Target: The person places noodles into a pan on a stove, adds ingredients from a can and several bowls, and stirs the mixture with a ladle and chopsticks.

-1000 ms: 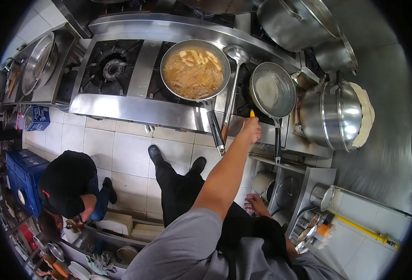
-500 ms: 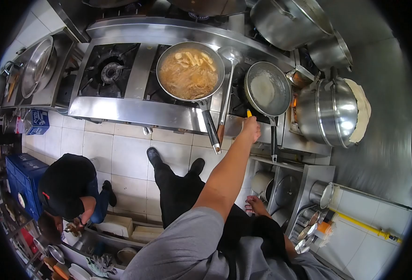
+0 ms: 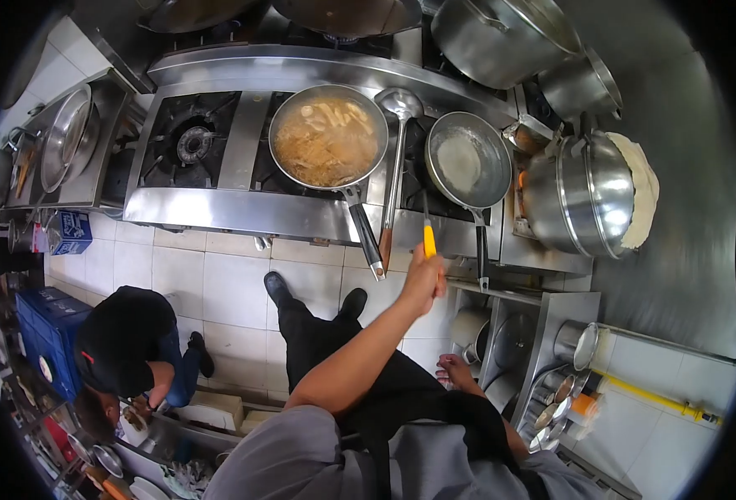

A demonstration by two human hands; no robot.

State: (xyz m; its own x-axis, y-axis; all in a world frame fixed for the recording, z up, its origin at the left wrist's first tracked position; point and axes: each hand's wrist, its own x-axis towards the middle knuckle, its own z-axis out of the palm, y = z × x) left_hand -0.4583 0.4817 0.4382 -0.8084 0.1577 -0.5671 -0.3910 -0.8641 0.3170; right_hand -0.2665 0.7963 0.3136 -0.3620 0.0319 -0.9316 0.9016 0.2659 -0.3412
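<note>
My left hand (image 3: 422, 279) is closed round a yellow-handled tool (image 3: 429, 240) with a narrow dark shaft, rather like a stick lighter, pointing up toward the stove edge. Just beyond its tip, a small frying pan (image 3: 458, 165) with a pale patch inside sits on a burner, handle toward me. Left of it, a larger pan (image 3: 328, 146) holds steaming brown liquid with pale strips on top. A long-handled ladle (image 3: 398, 158) lies between the two pans. Low at my side hangs my right hand (image 3: 455, 372), fingers loosely bent and apart, near the shelf with pots.
A steel pot (image 3: 580, 196) with cloth at its end stands right of the pans; orange flame shows beside it. Large pots (image 3: 501, 42) stand behind. At lower left a person in black (image 3: 130, 342) bends over near blue crates (image 3: 47, 337).
My left hand has drawn back from the small pan toward me, bringing the yellow-handled tool away so its shaft now shows. The person at lower left is bent slightly lower.
</note>
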